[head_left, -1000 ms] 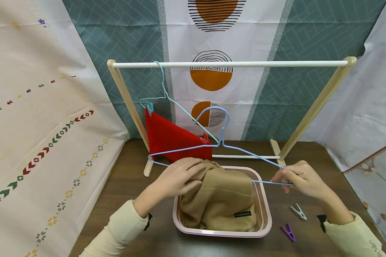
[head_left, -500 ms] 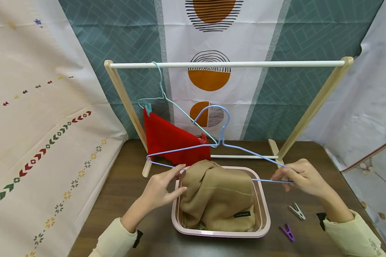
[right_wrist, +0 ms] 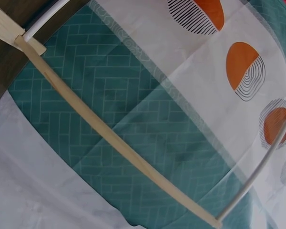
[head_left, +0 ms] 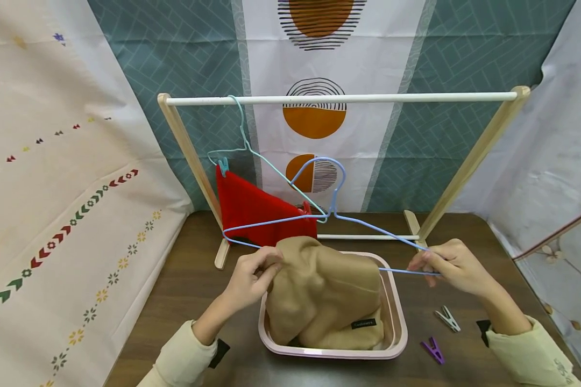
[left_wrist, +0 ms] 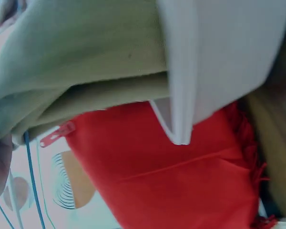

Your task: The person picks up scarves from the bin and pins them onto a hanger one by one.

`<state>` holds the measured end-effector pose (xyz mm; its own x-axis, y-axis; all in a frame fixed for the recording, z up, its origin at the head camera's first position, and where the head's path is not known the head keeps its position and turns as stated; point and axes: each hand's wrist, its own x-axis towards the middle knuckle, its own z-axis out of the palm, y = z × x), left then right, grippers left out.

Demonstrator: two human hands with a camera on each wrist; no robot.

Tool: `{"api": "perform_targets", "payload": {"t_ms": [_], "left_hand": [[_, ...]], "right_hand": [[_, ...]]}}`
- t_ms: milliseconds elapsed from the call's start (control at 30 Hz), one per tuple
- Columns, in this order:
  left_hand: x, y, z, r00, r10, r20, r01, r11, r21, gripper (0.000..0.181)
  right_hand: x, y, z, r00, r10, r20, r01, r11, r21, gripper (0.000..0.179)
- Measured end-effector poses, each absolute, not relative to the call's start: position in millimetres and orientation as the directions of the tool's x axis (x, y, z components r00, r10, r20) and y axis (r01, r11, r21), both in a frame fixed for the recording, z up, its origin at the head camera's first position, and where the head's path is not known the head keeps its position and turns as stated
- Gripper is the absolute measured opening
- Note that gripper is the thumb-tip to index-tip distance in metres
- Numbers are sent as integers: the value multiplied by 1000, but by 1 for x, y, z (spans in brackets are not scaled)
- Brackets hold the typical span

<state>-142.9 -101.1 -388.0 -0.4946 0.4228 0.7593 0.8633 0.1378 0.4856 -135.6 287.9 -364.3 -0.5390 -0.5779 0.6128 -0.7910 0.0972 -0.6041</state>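
Note:
My right hand (head_left: 457, 269) grips the right end of a light blue wire hanger (head_left: 333, 207), which is upright above a pale pink basin (head_left: 336, 353). Over the hanger's bottom bar drapes a tan scarf (head_left: 339, 293) with a dark label, its lower part bunched in the basin. The fingertips and thumb of my left hand (head_left: 252, 277) pinch the scarf's upper left edge, close to the hanger's left end. In the left wrist view, the scarf (left_wrist: 100, 47) stretches from those fingers past the basin wall (left_wrist: 219, 57). The right wrist view shows neither hand nor hanger.
Behind the basin stands a wooden rack with a white rail (head_left: 368, 98). A teal hanger (head_left: 278, 169) on it carries a red cloth (head_left: 252, 209), clipped on with pegs. A whitish clothespin (head_left: 448, 319) and a purple clothespin (head_left: 433, 350) lie right of the basin.
My left hand moved left off the scarf's top, spread its fingers, then pinched the scarf's left edge. The scarf's left part is now lifted and spread. My right hand keeps its hold.

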Motion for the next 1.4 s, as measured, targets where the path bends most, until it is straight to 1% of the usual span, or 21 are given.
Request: {"api": "perform_targets", "payload": {"t_ms": [67, 133, 233, 333, 433, 533, 667, 767, 833, 867, 933, 1000, 1067, 1133, 1200, 1267, 1400], "left_hand": [[-143, -99, -384, -493, 381, 782, 865, 121, 487, 26], [-143, -98, -383, -506, 368, 780, 857, 115, 502, 26], [-140, -96, -383, -538, 376, 754, 838, 139, 528, 25], [-136, -96, -385, -569, 399, 720, 817, 173, 550, 24], [-132, -97, -387, -583, 428, 691, 807, 203, 555, 34], [-131, -97, -388, -573, 452, 683, 813, 210, 543, 47], [-132, -95, -388, -529, 479, 701, 834, 136, 535, 51], [-136, -94, -386, -522, 477, 707, 837, 129, 532, 53], [-138, -94, -385, -543, 463, 700, 835, 213, 507, 53], [-140, -95, -384, -553, 457, 697, 833, 282, 476, 53], [-141, -96, -382, -579, 449, 680, 805, 447, 390, 50], [-142, -98, -379, -597, 452, 662, 760, 582, 289, 43], [-142, -99, -376, -608, 460, 647, 719, 664, 203, 36], [-142, -100, -374, -612, 461, 643, 693, 704, 155, 31], [-142, -101, -373, -595, 462, 658, 688, 715, 120, 28], [-142, -100, -372, -549, 478, 686, 705, 706, 73, 28], [-142, -92, -368, -390, 560, 731, 780, 622, -60, 31]], "right_hand": [[-135, 287, -365, -536, -583, 611, -790, 90, -606, 38], [-132, 286, -365, -540, -588, 602, -789, 104, -606, 38], [-128, 284, -366, -556, -593, 582, -781, 134, -609, 37], [-125, 284, -370, -561, -599, 572, -774, 133, -620, 37], [-122, 283, -374, -569, -600, 562, -765, 136, -629, 38], [-120, 283, -376, -575, -603, 553, -757, 136, -639, 38], [-119, 281, -376, -586, -610, 533, -741, 139, -657, 38], [-120, 279, -376, -587, -615, 526, -734, 131, -667, 37], [-122, 278, -375, -583, -612, 534, -734, 116, -669, 37], [-123, 278, -375, -568, -611, 552, -742, 91, -664, 38], [-125, 278, -375, -532, -600, 597, -764, 37, -644, 38], [-127, 277, -374, -499, -585, 639, -782, -15, -623, 38], [-128, 277, -372, -465, -574, 674, -797, -60, -601, 38], [-128, 276, -368, -454, -569, 686, -803, -71, -591, 36], [-128, 275, -365, -448, -566, 692, -809, -73, -583, 36], [-128, 275, -362, -442, -564, 697, -814, -74, -576, 36], [-131, 277, -361, -439, -557, 705, -816, -82, -572, 37]]}}
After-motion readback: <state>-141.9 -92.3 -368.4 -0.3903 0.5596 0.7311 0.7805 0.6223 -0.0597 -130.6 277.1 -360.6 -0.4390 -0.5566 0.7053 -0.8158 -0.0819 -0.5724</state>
